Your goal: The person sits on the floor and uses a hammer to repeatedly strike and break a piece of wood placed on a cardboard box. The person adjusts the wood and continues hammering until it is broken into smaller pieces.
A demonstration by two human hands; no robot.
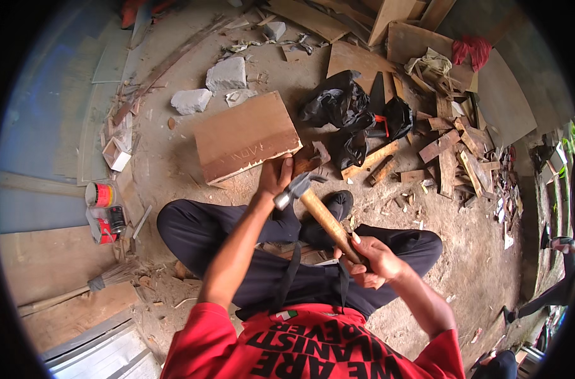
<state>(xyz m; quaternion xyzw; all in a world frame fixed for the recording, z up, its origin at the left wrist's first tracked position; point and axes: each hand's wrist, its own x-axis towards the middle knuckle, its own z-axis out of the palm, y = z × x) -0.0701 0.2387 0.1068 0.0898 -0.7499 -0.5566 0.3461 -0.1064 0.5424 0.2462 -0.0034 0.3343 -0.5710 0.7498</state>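
My right hand (377, 258) is closed round the lower end of the wooden handle of a claw hammer (325, 218). The hammer slants up to the left, its metal head just below my left hand (275, 177). That hand is closed at the near right corner of a brown wooden box (243, 136), next to a dark reddish-brown wooden piece (306, 163) with a paler, rough end. Its fingers seem to grip this piece, though they are partly hidden. The box has a chipped, pale near edge and stands on the ground in front of my crossed legs.
Black plastic bags (338, 104) lie right of the box, near a saw with a red-orange handle (382, 123). Scrap wood (448, 155) is heaped farther right. Pale stone blocks (226, 74) lie beyond the box. Tins (100, 194) and a twig broom (111, 276) are at the left.
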